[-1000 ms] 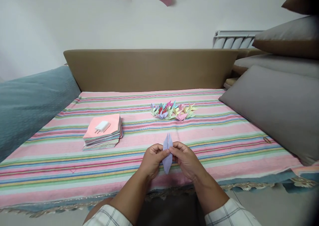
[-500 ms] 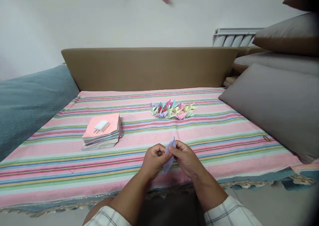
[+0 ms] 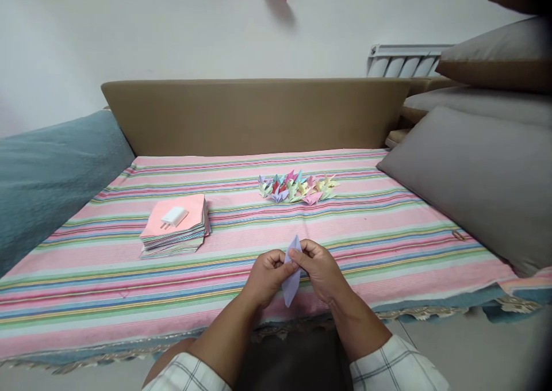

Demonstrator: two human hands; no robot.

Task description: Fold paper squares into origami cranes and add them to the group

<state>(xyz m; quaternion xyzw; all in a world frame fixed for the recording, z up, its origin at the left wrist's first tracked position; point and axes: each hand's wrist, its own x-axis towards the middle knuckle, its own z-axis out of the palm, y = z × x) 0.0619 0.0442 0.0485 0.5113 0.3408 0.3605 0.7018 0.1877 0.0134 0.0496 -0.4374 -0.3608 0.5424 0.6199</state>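
A folded piece of lavender origami paper [image 3: 291, 288], long and pointed at both ends, is held upright between my two hands. My left hand [image 3: 268, 276] pinches its left edge, thumb on the near face. On the other side, my right hand [image 3: 319, 267] grips the upper part, with its thumb pressed on the paper and its fingers behind. Both hands' fingertips behind the paper are partly hidden. Beyond them, a cluster of small folded paper cranes [image 3: 297, 188] in several colours lies on the striped cloth [image 3: 241, 230].
To the left stands a stack of square paper [image 3: 176, 236] with a white charger plug [image 3: 175, 216] on top. A grey cushion [image 3: 474, 178] borders the right, a blue cushion [image 3: 60, 172] the left. A brown backrest [image 3: 259, 118] runs behind. A small brownish loop [image 3: 458, 235] lies at right.
The lavender paper has turned slightly, so more of its near face shows and its lower point hangs lower. Both hands keep their pinch. The view has shifted a little.
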